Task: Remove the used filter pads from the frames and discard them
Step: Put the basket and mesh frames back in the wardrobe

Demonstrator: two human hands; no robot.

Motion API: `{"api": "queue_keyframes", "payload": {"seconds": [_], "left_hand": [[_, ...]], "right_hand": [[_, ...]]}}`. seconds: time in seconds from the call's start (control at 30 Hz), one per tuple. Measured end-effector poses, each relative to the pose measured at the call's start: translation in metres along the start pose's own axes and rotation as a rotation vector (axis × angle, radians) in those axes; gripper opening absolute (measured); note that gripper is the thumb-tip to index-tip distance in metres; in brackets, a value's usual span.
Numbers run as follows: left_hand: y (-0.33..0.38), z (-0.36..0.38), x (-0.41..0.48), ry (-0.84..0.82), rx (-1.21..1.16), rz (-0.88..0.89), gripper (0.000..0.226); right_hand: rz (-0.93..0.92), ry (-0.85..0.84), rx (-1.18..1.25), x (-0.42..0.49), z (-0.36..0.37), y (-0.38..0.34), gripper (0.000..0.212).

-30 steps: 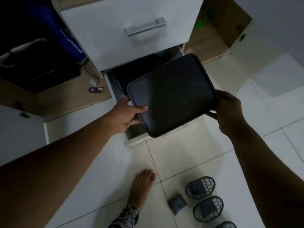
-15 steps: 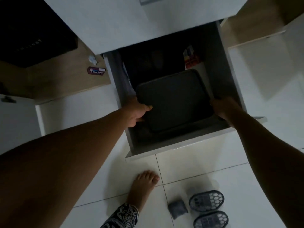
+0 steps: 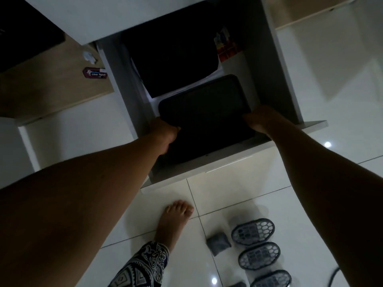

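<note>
While the left hand (image 3: 165, 131) and right hand (image 3: 259, 121) grip opposite edges of a smooth, dark, round-cornered tray (image 3: 207, 108) inside the open white drawer (image 3: 228, 160), three oval honeycomb-mesh filter frames (image 3: 252, 232) lie on the glossy tiled floor (image 3: 238, 193), just beside a grey, crumpled pad (image 3: 218, 243)

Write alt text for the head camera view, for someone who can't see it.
The left hand and right hand grip a dark tray by its sides inside an open drawer. On the tiled floor, three oval mesh filter frames lie by a loose grey pad and a bare foot.
</note>
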State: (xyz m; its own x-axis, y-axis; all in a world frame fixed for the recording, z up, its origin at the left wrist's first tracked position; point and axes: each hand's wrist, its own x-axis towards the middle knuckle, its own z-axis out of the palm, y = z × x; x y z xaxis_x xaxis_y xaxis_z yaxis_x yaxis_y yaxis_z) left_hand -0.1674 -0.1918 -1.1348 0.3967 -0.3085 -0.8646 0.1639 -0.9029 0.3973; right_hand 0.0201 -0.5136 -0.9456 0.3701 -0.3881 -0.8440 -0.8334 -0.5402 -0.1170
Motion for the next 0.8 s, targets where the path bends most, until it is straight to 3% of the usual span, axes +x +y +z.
{"api": "queue_keyframes", "payload": {"seconds": [0.03,0.1,0.17,0.27,0.37,0.5,0.53,0.57,0.63,0.7,0.73,0.8], "left_hand": [[-0.017,0.010,-0.002,-0.095,-0.203,-0.077,0.041],[-0.033,0.009,-0.010,0.071,-0.202,0.005,0.041],[-0.038,0.000,-0.012,0.118,-0.211,0.036,0.041],[-0.037,-0.008,-0.015,0.254,-0.116,0.066,0.043],[-0.039,-0.009,-0.017,0.362,0.010,0.097,0.039],[-0.051,0.007,-0.021,0.460,0.120,0.167,0.033],[-0.036,0.001,-0.030,0.417,0.081,0.213,0.034],[0.010,-0.017,-0.044,0.476,0.031,0.265,0.037],[0.148,-0.068,-0.083,0.493,-0.153,0.396,0.039],[0.270,-0.100,-0.118,0.610,-0.040,0.639,0.028],[0.280,-0.087,-0.136,0.729,-0.045,0.663,0.024],[0.273,-0.040,-0.152,0.654,-0.070,0.610,0.021]], "right_hand": [[-0.018,0.011,-0.003,0.000,-0.001,0.002,0.029],[-0.060,0.099,0.073,0.001,-0.003,0.008,0.028],[-0.134,0.237,0.154,-0.009,-0.006,0.012,0.030],[-0.234,0.443,0.211,-0.032,-0.011,0.022,0.030],[-0.282,0.521,0.341,-0.064,-0.017,0.039,0.022],[-0.259,0.594,0.467,-0.101,-0.013,0.082,0.027],[-0.237,0.602,0.480,-0.107,-0.008,0.098,0.029],[-0.207,0.594,0.492,-0.112,-0.002,0.114,0.030],[-0.141,0.560,0.511,-0.120,0.015,0.147,0.031],[-0.105,0.542,0.491,-0.126,0.039,0.183,0.031],[-0.097,0.536,0.480,-0.128,0.052,0.201,0.030],[-0.082,0.508,0.488,-0.130,0.082,0.238,0.027]]}}
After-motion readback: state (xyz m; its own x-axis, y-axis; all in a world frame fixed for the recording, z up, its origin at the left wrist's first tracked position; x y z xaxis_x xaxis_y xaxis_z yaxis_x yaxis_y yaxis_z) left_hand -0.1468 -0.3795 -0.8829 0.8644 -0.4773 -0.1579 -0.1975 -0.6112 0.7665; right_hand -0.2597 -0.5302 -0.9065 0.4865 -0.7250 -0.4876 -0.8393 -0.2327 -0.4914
